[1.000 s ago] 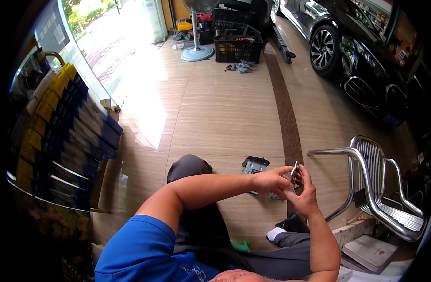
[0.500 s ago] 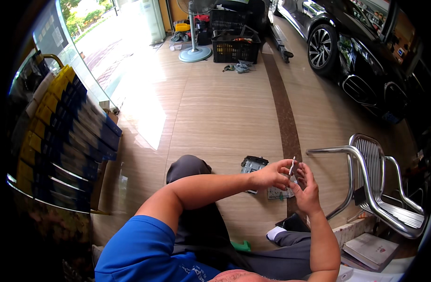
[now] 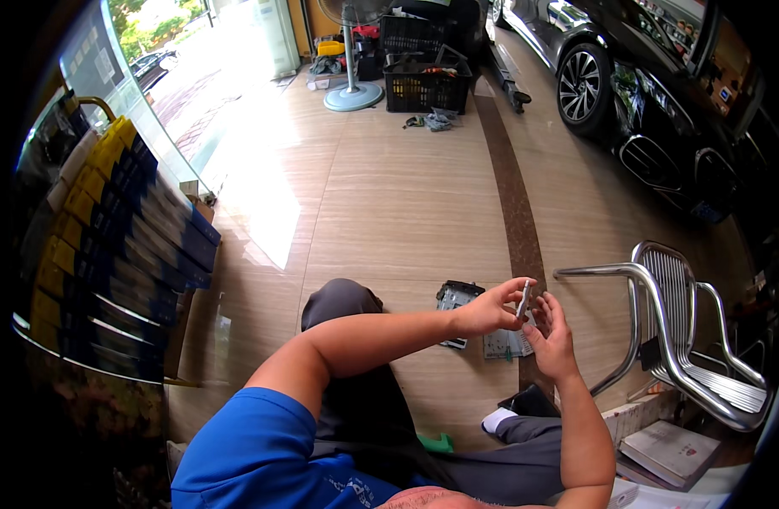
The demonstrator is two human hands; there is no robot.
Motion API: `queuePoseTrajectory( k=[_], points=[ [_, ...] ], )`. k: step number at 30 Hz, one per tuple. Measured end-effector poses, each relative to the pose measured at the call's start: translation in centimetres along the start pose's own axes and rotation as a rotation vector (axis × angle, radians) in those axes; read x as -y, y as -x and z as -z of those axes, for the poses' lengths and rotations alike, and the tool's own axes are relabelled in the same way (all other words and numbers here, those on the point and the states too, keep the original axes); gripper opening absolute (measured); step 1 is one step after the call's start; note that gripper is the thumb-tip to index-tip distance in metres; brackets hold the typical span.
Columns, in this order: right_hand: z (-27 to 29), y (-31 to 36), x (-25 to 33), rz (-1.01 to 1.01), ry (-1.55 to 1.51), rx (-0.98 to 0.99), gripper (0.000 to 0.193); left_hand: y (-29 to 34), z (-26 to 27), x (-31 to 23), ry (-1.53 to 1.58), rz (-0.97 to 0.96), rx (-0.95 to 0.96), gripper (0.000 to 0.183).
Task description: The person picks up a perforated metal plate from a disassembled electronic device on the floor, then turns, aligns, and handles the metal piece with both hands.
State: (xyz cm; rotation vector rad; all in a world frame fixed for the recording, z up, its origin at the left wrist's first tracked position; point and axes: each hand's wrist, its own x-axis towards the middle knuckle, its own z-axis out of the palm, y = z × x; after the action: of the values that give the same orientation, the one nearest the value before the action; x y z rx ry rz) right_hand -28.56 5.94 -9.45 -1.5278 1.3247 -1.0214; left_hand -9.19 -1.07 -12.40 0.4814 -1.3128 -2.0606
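Note:
My left hand (image 3: 493,310) pinches a thin, flat, silvery piece (image 3: 524,300), held on edge above the floor. Its exact kind does not show. Close by on the right, my right hand (image 3: 554,346) has its fingers apart and curved toward the piece; whether its thumb touches the lower end I cannot tell. Beyond my left wrist, a boxy grey metal unit (image 3: 459,295) with a black edge lies on the floor, partly covered by my forearm. Beneath my hands rests a flat pale panel (image 3: 498,344) with a small green item on it, partly hidden by my fingers.
A metal chair (image 3: 661,297) stands at the right, above books (image 3: 671,454). Blue and yellow boxes (image 3: 101,229) fill a rack on the left. At the back are a fan (image 3: 353,96), a black crate (image 3: 425,91) and a black car (image 3: 627,102). Something green (image 3: 436,443) lies by my legs.
The silvery piece has tilted and shows more of its flat side. My left fingers have shifted slightly up and right along it. Outside the doorway, a dark car has come into view.

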Motion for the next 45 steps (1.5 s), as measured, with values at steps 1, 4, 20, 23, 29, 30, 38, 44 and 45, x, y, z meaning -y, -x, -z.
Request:
queuePoseTrajectory(
  k=[1, 4, 20, 23, 29, 30, 38, 44, 45],
  points=[
    [-0.1, -0.1, -0.1, -0.024, -0.081, 0.028, 0.083, -0.1, -0.1, 0.2, 0.029, -0.024, 0.037, 0.082],
    [-0.3, -0.5, -0.1, -0.017, -0.170, 0.061, 0.088, 0.0, -0.5, 0.1, 0.042, -0.047, 0.072, 0.081],
    [-3.1, -2.6, 1.7, -0.156, -0.377, 0.246, 0.096, 2.9, 0.5, -1.8, -0.141, -0.054, -0.069, 0.082],
    [-4.1, -3.1, 2.8, -0.193, -0.374, 0.235, 0.091, 3.6, 1.0, -2.4, -0.206, -0.019, -0.087, 0.083],
    [-4.7, -3.8, 3.0, -0.136, -0.367, 0.160, 0.084, 4.3, 2.1, -3.4, -0.004, -0.024, 0.002, 0.086],
    [-4.7, -4.0, 3.0, -0.137, -0.368, 0.165, 0.084, 4.5, 2.3, -3.4, -0.004, -0.024, -0.004, 0.086],
    [-3.6, -4.7, 3.8, 0.211, 0.154, 0.139, 0.100, 4.6, 3.3, -2.9, 0.443, 0.134, 0.041, 0.072],
    [-3.4, -4.4, 3.7, 0.387, 0.421, 0.156, 0.106, 4.2, 3.1, -2.5, 0.460, 0.172, 0.183, 0.074],
    [-3.3, -4.3, 3.9, 0.370, 0.405, 0.171, 0.107, 4.3, 3.0, -2.6, 0.454, 0.174, 0.189, 0.075]
  ],
)
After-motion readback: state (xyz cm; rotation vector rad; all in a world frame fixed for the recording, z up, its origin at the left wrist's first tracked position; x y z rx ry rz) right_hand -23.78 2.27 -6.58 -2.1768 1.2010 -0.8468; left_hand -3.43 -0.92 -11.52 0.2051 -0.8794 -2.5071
